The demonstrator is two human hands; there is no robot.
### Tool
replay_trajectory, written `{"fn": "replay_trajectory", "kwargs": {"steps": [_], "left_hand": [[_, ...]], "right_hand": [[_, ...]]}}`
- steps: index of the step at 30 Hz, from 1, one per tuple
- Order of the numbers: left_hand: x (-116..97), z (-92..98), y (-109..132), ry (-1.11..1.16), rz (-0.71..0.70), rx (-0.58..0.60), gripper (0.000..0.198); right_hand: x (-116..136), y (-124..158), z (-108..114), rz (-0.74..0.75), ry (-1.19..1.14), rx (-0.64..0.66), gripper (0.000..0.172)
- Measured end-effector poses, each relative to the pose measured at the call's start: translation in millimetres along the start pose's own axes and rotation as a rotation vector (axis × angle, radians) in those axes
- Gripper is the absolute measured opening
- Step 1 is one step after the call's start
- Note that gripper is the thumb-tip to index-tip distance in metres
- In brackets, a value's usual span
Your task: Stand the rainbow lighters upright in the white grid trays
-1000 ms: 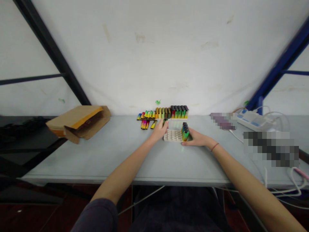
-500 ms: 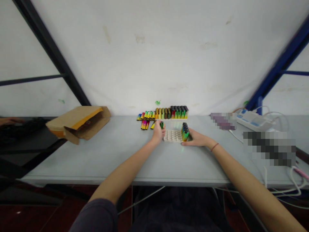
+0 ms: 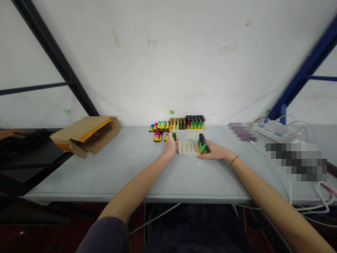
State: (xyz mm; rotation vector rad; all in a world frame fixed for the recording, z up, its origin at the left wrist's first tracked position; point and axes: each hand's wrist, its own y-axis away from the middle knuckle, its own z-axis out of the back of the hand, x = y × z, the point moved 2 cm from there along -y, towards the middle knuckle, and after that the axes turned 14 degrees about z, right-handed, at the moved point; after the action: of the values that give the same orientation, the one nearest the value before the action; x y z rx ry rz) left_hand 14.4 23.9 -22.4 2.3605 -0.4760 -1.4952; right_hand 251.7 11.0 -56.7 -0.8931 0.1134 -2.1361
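Note:
My left hand (image 3: 171,144) is closed around a green lighter (image 3: 174,136), just off the left end of a white tray (image 3: 187,149) with rows of round holes. At the tray's right end stands a row of upright lighters (image 3: 202,144), blue to green with black tops. My right hand (image 3: 216,151) grips that end of the tray, thumb in front and fingers behind the lighters. Beyond my left hand, several multicoloured lighters (image 3: 158,135) lie flat on the table.
Against the wall stand a block of yellow-to-brown lighters (image 3: 177,123) and a filled rack of black-topped lighters (image 3: 195,123). An open cardboard box (image 3: 86,131) lies on the left. To the right are a power strip (image 3: 276,130), cables and blurred-out items on the grey table (image 3: 168,181).
My left hand has shifted slightly left, away from the tray, with the green lighter tipped more upright. My right hand and the tray have stayed in place.

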Motion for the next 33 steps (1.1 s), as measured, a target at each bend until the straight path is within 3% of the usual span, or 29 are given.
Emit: {"fn": "replay_trajectory", "kwargs": {"steps": [11,14,20,26,33], "left_hand": [[0,0.3,-4,-0.056,-0.039,0.018,0.052],[2,-1.3,-6,-0.134,-0.154,0.055,0.048],[9,-6.0,-6,-0.514,-0.474,0.208,0.017],[9,-10.5,-14,-0.798,-0.836,0.233,0.029],[13,-10.3,-20,-0.902,-0.788,0.25,0.021]], "right_hand": [[-1,0,0,0.017,0.012,-0.005,0.088],[-2,0,-1,0.011,0.01,-0.009,0.088],[1,0,-1,-0.004,0.004,-0.011,0.087],[6,-1,-2,-0.011,-0.019,-0.021,0.085],[4,-1,-2,-0.004,-0.014,-0.013,0.086]]}}
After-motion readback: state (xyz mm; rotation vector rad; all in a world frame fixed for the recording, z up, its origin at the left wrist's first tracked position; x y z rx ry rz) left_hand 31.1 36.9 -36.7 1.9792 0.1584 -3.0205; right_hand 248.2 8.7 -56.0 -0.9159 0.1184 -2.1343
